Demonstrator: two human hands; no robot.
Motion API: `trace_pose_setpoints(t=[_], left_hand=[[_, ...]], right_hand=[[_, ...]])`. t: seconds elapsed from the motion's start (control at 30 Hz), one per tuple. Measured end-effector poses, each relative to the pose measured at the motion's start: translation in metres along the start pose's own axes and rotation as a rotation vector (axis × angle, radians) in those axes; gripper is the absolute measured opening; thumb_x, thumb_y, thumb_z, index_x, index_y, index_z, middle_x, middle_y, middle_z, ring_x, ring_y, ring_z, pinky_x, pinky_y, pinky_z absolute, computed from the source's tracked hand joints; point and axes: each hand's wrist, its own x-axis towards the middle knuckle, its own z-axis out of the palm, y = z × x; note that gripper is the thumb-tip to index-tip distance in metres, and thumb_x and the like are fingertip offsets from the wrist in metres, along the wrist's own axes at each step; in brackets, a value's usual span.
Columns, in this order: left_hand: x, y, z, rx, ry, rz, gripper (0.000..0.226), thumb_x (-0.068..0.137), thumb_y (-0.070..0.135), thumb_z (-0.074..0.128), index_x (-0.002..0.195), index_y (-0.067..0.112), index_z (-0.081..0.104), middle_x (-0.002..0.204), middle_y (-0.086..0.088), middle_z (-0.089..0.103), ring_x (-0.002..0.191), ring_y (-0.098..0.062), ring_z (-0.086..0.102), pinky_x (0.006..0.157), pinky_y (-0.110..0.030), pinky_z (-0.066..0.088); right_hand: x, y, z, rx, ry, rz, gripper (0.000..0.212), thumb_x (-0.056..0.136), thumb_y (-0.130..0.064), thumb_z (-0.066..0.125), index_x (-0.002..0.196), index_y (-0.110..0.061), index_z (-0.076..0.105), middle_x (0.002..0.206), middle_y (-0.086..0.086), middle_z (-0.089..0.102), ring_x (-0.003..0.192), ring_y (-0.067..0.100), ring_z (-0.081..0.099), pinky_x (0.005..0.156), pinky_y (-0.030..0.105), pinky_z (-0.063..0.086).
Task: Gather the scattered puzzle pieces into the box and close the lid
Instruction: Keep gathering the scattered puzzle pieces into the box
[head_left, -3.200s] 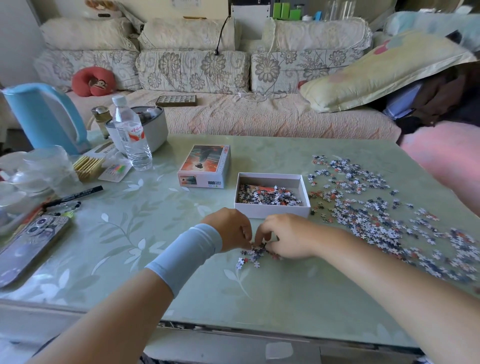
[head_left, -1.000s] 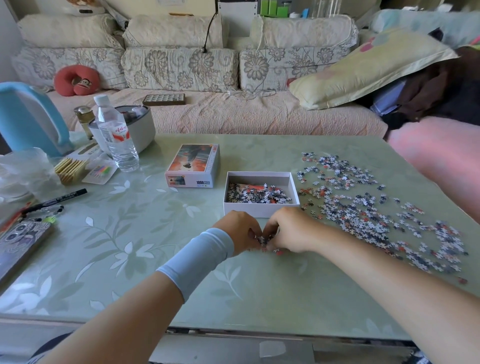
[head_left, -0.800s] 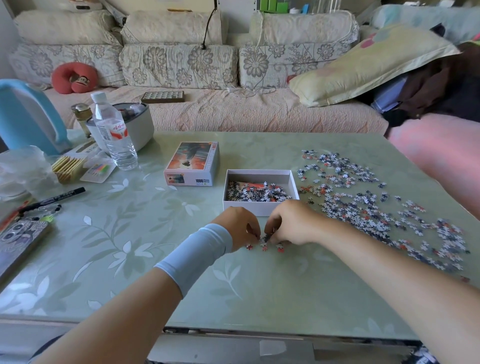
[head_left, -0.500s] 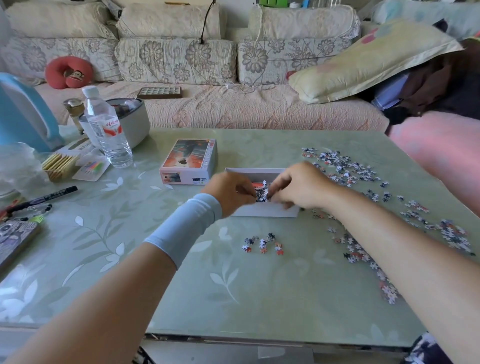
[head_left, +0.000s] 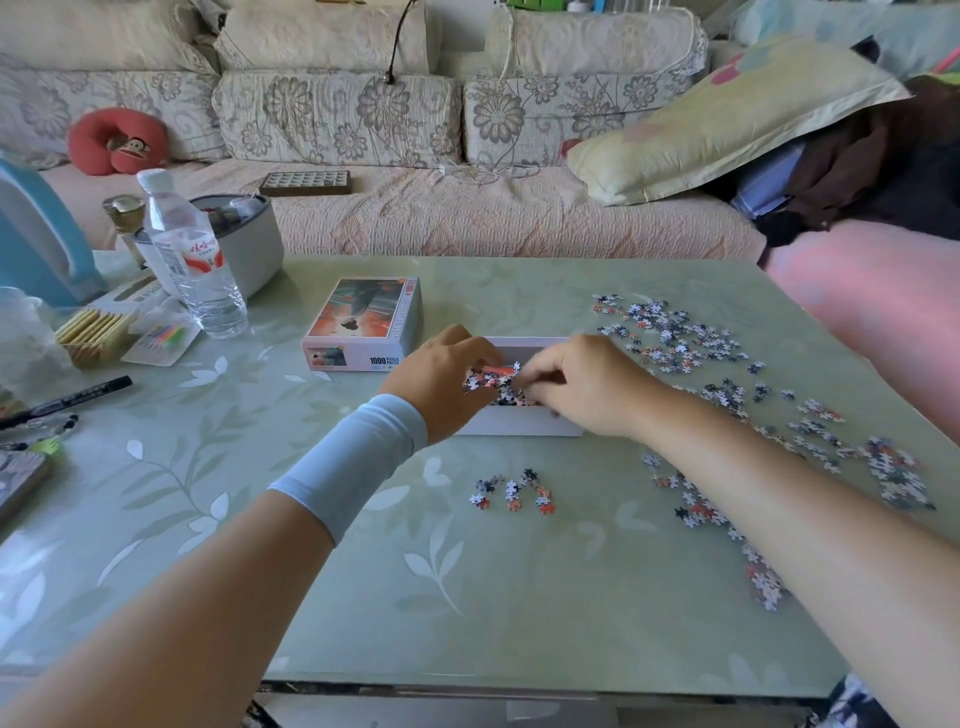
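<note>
A green table (head_left: 493, 597) with a pale leaf pattern fills the near view, lit by soft, even daylight. Behind it, at 12 o'clock, runs a sofa (head_left: 467, 218) with floral back cushions (head_left: 337, 114). On the sofa a red neck pillow (head_left: 117, 140) lies at 10 o'clock. A pale yellow pillow (head_left: 727, 119) leans on dark clothes (head_left: 883, 156) at 2 o'clock. A pink cover (head_left: 883, 312) lies at 3 o'clock.
</note>
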Motion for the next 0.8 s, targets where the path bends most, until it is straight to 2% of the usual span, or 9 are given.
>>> trace_pose_setpoints(t=[0.07, 0.13, 0.2, 0.23, 0.33, 0.4, 0.5, 0.63, 0.8], left_hand=[[-0.010, 0.005, -0.009, -0.020, -0.097, 0.006, 0.020, 0.080, 0.030, 0.071, 0.099, 0.027, 0.064, 0.092, 0.010, 0.057, 0.072, -0.008, 0.050, 0.074, -0.027, 0.050], [-0.021, 0.011, -0.013, 0.006, -0.272, -0.017, 0.018, 0.080, 0.034, 0.072, 0.096, 0.030, 0.065, 0.085, 0.015, 0.059, 0.068, -0.006, 0.053, 0.072, -0.025, 0.050], [-0.034, 0.015, -0.010, 0.033, -0.430, -0.038, 0.028, 0.077, 0.043, 0.073, 0.102, 0.031, 0.066, 0.091, 0.013, 0.063, 0.071, -0.007, 0.055, 0.074, -0.022, 0.048], [-0.040, 0.018, -0.005, 0.039, -0.483, -0.055, 0.037, 0.076, 0.048, 0.073, 0.107, 0.031, 0.065, 0.097, 0.012, 0.062, 0.075, -0.008, 0.055, 0.077, -0.022, 0.047], [-0.051, 0.028, 0.012, 0.070, -0.509, -0.086, 0.054, 0.071, 0.056, 0.073, 0.117, 0.029, 0.062, 0.105, 0.007, 0.058, 0.087, -0.013, 0.054, 0.088, -0.027, 0.047], [-0.052, 0.035, 0.021, 0.078, -0.475, -0.083, 0.051, 0.073, 0.052, 0.073, 0.116, 0.027, 0.064, 0.106, 0.003, 0.058, 0.094, -0.019, 0.057, 0.088, -0.031, 0.048], [-0.050, 0.039, 0.025, 0.039, -0.449, -0.111, 0.033, 0.078, 0.040, 0.072, 0.108, 0.026, 0.069, 0.104, 0.000, 0.062, 0.096, -0.020, 0.059, 0.087, -0.032, 0.050], [-0.048, 0.039, 0.024, 0.004, -0.453, -0.130, 0.021, 0.080, 0.031, 0.071, 0.101, 0.027, 0.072, 0.099, 0.004, 0.064, 0.090, -0.017, 0.060, 0.083, -0.027, 0.050], [-0.049, 0.036, 0.025, -0.025, -0.431, -0.109, 0.019, 0.082, 0.025, 0.070, 0.100, 0.025, 0.068, 0.104, 0.002, 0.059, 0.081, -0.013, 0.050, 0.077, -0.022, 0.043]], right_hand=[[-0.009, -0.005, 0.005, -0.082, -0.220, 0.029, 0.021, 0.087, -0.018, 0.070, 0.105, -0.027, 0.075, 0.075, -0.020, 0.064, 0.063, -0.005, 0.057, 0.061, 0.010, 0.041], [-0.018, -0.004, 0.013, -0.231, -0.391, 0.047, 0.041, 0.081, -0.026, 0.077, 0.121, -0.028, 0.067, 0.095, -0.017, 0.062, 0.077, -0.001, 0.056, 0.065, 0.010, 0.040], [-0.025, 0.002, 0.022, -0.343, -0.465, 0.033, 0.066, 0.074, -0.037, 0.082, 0.134, -0.027, 0.057, 0.114, -0.009, 0.058, 0.097, 0.009, 0.055, 0.075, 0.019, 0.039], [-0.026, 0.005, 0.025, -0.368, -0.460, 0.021, 0.070, 0.073, -0.040, 0.083, 0.136, -0.026, 0.056, 0.118, -0.006, 0.057, 0.099, 0.011, 0.054, 0.077, 0.020, 0.037], [-0.029, 0.007, 0.031, -0.327, -0.406, 0.035, 0.055, 0.074, -0.041, 0.081, 0.125, -0.028, 0.066, 0.095, -0.014, 0.055, 0.087, 0.007, 0.050, 0.072, 0.021, 0.035], [-0.030, 0.006, 0.032, -0.285, -0.374, 0.063, 0.041, 0.074, -0.038, 0.081, 0.113, -0.029, 0.073, 0.084, -0.016, 0.059, 0.081, 0.007, 0.054, 0.063, 0.017, 0.036], [-0.034, 0.005, 0.033, -0.242, -0.343, 0.098, 0.026, 0.076, -0.030, 0.079, 0.102, -0.029, 0.077, 0.097, -0.013, 0.073, 0.083, 0.007, 0.063, 0.062, 0.014, 0.041], [-0.038, 0.001, 0.034, -0.195, -0.334, 0.151, 0.019, 0.079, -0.023, 0.077, 0.097, -0.027, 0.078, 0.099, -0.012, 0.074, 0.090, 0.010, 0.067, 0.077, 0.023, 0.053], [-0.037, -0.004, 0.032, -0.185, -0.364, 0.153, 0.014, 0.078, -0.021, 0.078, 0.091, -0.024, 0.075, 0.091, -0.009, 0.070, 0.087, 0.015, 0.065, 0.073, 0.024, 0.051]])
